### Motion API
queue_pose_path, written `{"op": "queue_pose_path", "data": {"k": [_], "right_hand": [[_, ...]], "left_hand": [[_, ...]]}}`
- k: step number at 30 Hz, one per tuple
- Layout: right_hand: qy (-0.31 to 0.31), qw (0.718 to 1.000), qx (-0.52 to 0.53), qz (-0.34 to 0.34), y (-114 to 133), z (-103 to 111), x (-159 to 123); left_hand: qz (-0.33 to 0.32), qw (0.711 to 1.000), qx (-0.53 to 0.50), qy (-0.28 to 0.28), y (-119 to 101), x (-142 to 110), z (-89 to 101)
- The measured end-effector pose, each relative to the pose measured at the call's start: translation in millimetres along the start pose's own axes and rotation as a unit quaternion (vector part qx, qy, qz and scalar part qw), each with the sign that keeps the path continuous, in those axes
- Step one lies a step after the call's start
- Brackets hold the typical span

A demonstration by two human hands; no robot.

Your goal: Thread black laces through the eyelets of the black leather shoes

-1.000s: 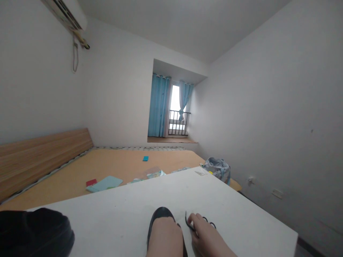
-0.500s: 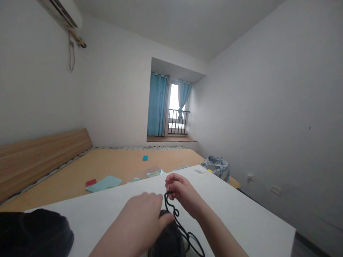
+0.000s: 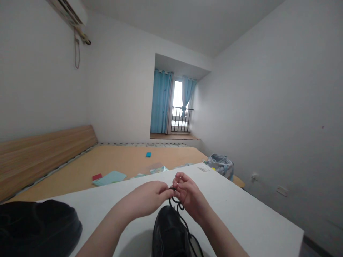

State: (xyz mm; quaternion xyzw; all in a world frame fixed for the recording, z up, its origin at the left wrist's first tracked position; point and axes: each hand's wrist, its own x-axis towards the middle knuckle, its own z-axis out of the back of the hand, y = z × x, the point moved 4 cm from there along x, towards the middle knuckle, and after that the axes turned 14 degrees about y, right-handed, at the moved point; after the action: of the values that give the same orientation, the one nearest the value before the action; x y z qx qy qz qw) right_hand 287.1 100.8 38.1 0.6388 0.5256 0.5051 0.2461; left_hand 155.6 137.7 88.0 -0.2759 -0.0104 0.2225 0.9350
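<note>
A black shoe [image 3: 170, 232] stands on the white table [image 3: 241, 221] at the bottom middle, its toe pointing away from me. A black shoelace [image 3: 184, 222] trails along its right side and rises in loops to my fingers. My left hand [image 3: 150, 196] comes in above the toe, thumb and fingers pinched on the lace. Close against it, my right hand [image 3: 187, 192] grips the same lace with curled fingers. A second dark shoe [image 3: 40, 226] lies at the left edge of the table, partly cut off by the frame.
Behind the table is a bed [image 3: 128, 157] with a wooden headboard [image 3: 48, 157]. On it lie a light-green sheet [image 3: 111, 177], a red item [image 3: 97, 177] and a small blue item [image 3: 148, 154]. A grey-blue bag [image 3: 221, 166] sits beyond the table's right corner.
My left hand has moved forward off the shoe to join the right hand at the lace. More of the shoe shows now. The view has shifted slightly.
</note>
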Motion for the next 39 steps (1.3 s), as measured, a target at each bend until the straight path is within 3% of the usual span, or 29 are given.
{"op": "queue_pose_path", "data": {"k": [4, 6, 7, 8, 10, 12, 13, 14, 22, 24, 25, 28, 29, 30, 32, 35, 37, 39], "right_hand": [[0.016, 0.999, -0.026, -0.042, -3, 10, -1], [0.043, 0.993, -0.050, -0.099, -7, 18, -3], [0.061, 0.988, -0.061, -0.130, -10, 23, -5], [0.079, 0.982, -0.069, -0.159, -12, 28, -6], [0.101, 0.973, -0.075, -0.194, -15, 40, -9], [0.100, 0.973, -0.072, -0.195, -15, 51, -9], [0.092, 0.976, -0.068, -0.187, -15, 56, -9], [0.082, 0.979, -0.063, -0.177, -15, 61, -9], [-0.019, 0.990, -0.036, -0.132, -11, 91, -5], [-0.053, 0.990, -0.043, -0.124, -11, 101, -5], [-0.071, 0.989, -0.050, -0.120, -11, 105, -5], [-0.129, 0.982, -0.085, -0.107, -11, 115, -5], [-0.150, 0.978, -0.102, -0.102, -10, 118, -6], [-0.171, 0.973, -0.121, -0.097, -9, 120, -6], [-0.209, 0.960, -0.163, -0.087, -7, 125, -7], [-0.239, 0.943, -0.220, -0.079, -4, 127, -9], [-0.234, 0.937, -0.246, -0.084, -3, 124, -9], [-0.208, 0.938, -0.260, -0.100, -3, 116, -8]], "left_hand": [[-0.018, 0.998, -0.050, -0.031, 4, 9, 0.5], [-0.055, 0.980, -0.178, -0.063, 5, 13, 4.8], [-0.078, 0.955, -0.275, -0.078, 6, 15, 7.9], [-0.098, 0.913, -0.384, -0.095, 7, 15, 11.6], [-0.119, 0.786, -0.587, -0.156, 13, 13, 20.3], [-0.117, 0.661, -0.698, -0.247, 21, 6, 29.1], [-0.116, 0.626, -0.717, -0.284, 25, 3, 33.0], [-0.119, 0.607, -0.723, -0.309, 28, -1, 36.5], [-0.167, 0.558, -0.679, -0.447, 53, -23, 57.3], [-0.168, 0.585, -0.653, -0.450, 55, -25, 61.7], [-0.159, 0.626, -0.629, -0.433, 55, -24, 62.7], [-0.036, 0.850, -0.424, -0.310, 51, -13, 55.1], [0.018, 0.905, -0.335, -0.262, 51, -8, 48.6], [0.065, 0.939, -0.258, -0.217, 51, -4, 41.0], [0.130, 0.967, -0.165, -0.146, 54, 2, 24.0], [0.189, 0.977, -0.083, -0.061, 52, 10, -0.7], [0.193, 0.980, -0.037, -0.013, 44, 15, -14.1], [0.154, 0.987, -0.007, 0.037, 30, 20, -25.8]]}}
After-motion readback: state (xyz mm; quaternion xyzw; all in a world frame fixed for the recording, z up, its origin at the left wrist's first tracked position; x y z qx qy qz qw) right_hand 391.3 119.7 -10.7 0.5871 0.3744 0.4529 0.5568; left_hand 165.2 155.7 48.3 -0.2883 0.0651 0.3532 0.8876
